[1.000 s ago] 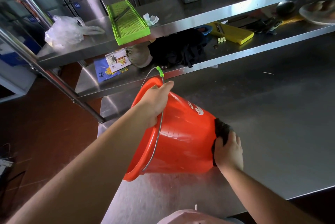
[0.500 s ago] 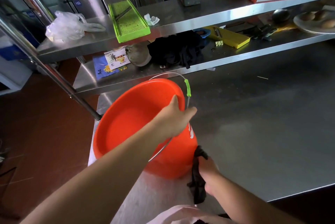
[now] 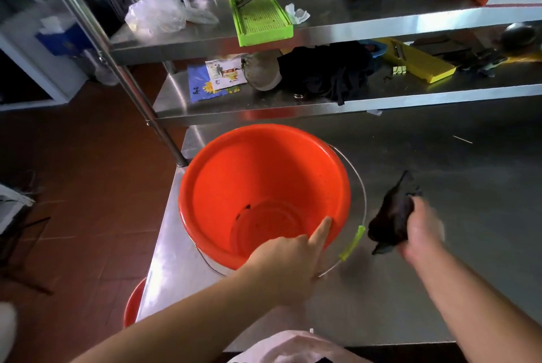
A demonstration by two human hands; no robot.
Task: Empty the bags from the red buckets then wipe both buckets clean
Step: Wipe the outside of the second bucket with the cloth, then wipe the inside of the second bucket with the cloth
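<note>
Two hands work at the upright red bucket standing near the left end of the steel worktop: the left hand rests on its near rim, forefinger straight over the lip, other fingers hidden. The right hand, blurred, grips a dark cloth just right of the bucket. Its mouth faces straight up, so that cloth hand likely swings left and down inside.

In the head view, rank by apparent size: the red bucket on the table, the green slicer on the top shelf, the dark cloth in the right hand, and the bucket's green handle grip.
1. red bucket, largest, though nearest the camera.
2. green slicer.
3. dark cloth.
4. green handle grip, smallest.
</note>
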